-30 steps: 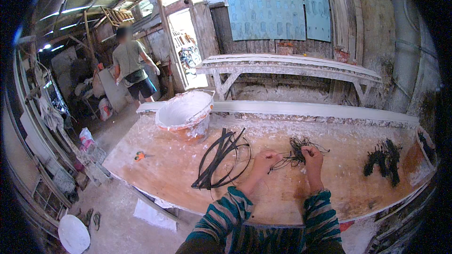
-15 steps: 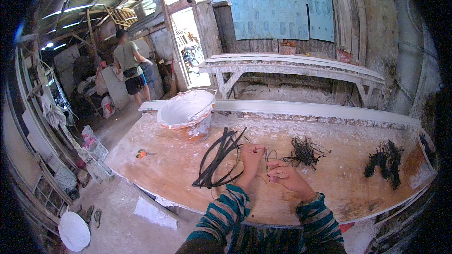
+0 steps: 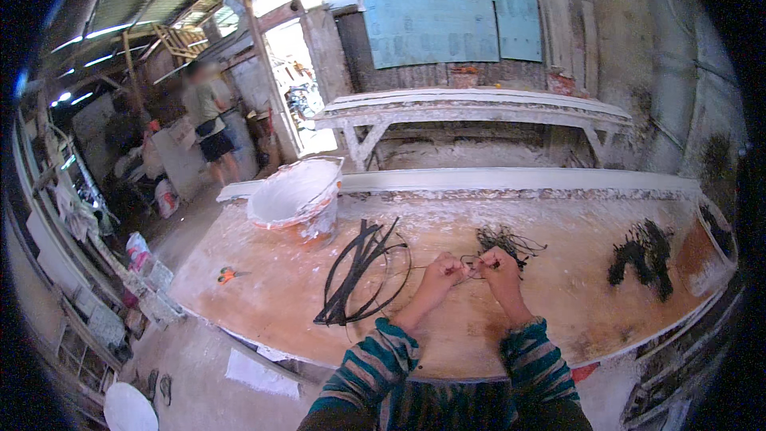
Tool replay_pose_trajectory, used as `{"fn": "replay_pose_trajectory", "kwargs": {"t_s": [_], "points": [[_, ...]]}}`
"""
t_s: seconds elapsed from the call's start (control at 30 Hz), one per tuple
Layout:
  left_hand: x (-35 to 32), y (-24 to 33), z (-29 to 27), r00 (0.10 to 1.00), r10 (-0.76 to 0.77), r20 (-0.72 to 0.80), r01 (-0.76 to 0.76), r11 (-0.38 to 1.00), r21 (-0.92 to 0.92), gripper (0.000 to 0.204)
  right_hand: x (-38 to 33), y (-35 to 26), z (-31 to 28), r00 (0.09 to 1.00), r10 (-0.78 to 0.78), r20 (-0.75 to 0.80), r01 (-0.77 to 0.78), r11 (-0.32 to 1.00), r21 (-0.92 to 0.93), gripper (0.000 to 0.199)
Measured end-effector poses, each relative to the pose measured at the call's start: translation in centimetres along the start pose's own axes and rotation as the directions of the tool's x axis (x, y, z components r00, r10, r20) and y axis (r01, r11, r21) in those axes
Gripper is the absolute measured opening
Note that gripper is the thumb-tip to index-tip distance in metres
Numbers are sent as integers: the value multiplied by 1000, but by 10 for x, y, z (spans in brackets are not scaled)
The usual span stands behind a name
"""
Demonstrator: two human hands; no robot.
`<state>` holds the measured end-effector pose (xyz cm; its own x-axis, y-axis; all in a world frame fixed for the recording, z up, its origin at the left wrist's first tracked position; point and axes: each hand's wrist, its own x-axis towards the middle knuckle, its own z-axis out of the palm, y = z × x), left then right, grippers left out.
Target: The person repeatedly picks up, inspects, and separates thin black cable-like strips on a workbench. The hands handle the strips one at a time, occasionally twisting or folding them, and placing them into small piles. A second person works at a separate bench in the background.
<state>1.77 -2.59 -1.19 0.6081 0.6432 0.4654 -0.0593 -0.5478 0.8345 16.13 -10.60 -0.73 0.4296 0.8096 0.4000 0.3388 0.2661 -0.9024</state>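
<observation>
Just below the middle of the frame, a thin black wire loop [image 3: 471,265] hangs pinched between both hands, held a little above the surface [image 3: 271,303] — probably so it can be turned freely. The left hand [image 3: 441,273] is closed on one end, the right hand [image 3: 496,266] on the other, fingertips nearly meeting. Just behind the right hand lies a tangle of short wires [image 3: 507,241], within easy reach. To the left a bundle of long black strips [image 3: 363,275] lies, then a white bucket [image 3: 294,195] — farther right, a dark clump [image 3: 642,255].
</observation>
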Motion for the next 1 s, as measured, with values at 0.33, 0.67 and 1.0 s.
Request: {"fn": "replay_pose_trajectory", "kwargs": {"t_s": [0.33,0.67,1.0], "points": [[-14,41,22,921,59,384,25,977,-210,7,17,20,-18,971,24,-239,-24,1000,6,14],[-20,39,17,929,-173,327,335,767,-547,12,13,-3,-20,939,118,-322,-139,989,-44,7],[12,-13,-50,895,-325,-307,250,933,-259,10,-6,-16,-2,963,-268,-5,240,872,-427,5]]}}
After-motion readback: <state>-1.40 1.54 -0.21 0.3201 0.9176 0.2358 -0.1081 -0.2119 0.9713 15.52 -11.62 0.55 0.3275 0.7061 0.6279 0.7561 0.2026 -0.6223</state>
